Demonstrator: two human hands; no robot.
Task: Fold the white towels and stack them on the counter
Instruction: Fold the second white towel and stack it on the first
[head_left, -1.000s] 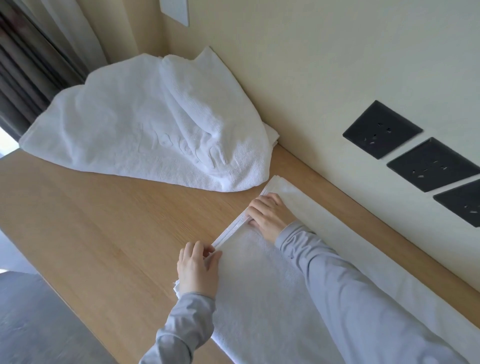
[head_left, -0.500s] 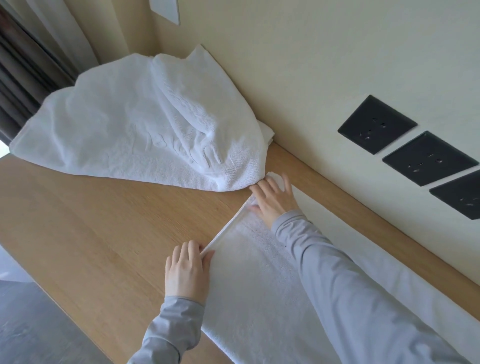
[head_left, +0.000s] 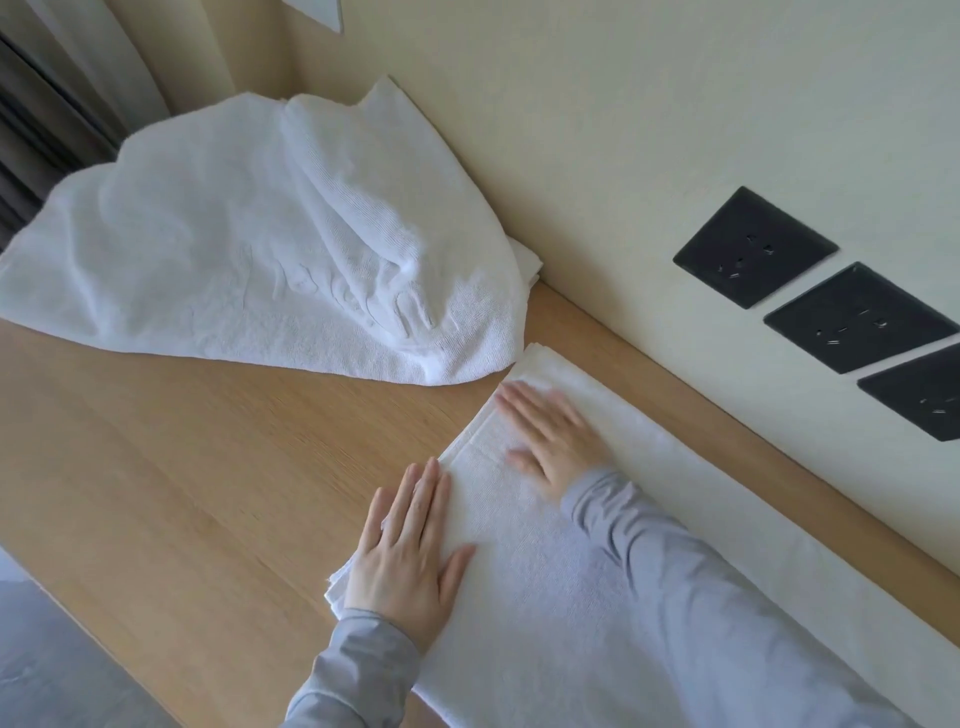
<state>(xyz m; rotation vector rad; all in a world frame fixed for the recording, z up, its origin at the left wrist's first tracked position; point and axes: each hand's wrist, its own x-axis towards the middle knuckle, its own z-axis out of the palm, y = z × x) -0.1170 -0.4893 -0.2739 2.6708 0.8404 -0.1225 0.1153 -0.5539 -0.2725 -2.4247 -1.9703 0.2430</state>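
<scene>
Hands lay flat on the folded white towel (head_left: 519, 618), and from where I stood it looked like a smoothing press, meant to set the layers and square the end before another fold. The left hand (head_left: 402, 556) rested open, fingers straight, on the towel's outer corner. The right hand (head_left: 556, 441), open too with fingers spread, pressed further in near the same short end. Neither gripped anything.

The towel stretched as a long band along the wooden counter (head_left: 182, 467), just beside the wall (head_left: 623, 130), and ran out of sight at the lower right. Its short end showed thin stacked layers and a narrow woven border. Its top was flat, with hardly a wrinkle.

Just past that end sat a second white towel (head_left: 249, 270), unfolded and heaped loosely into the corner, with raised lettering I could not read. Whether its hem touched the folded one I could not tell. I judged it was waiting its turn there, within easy reach.
</scene>
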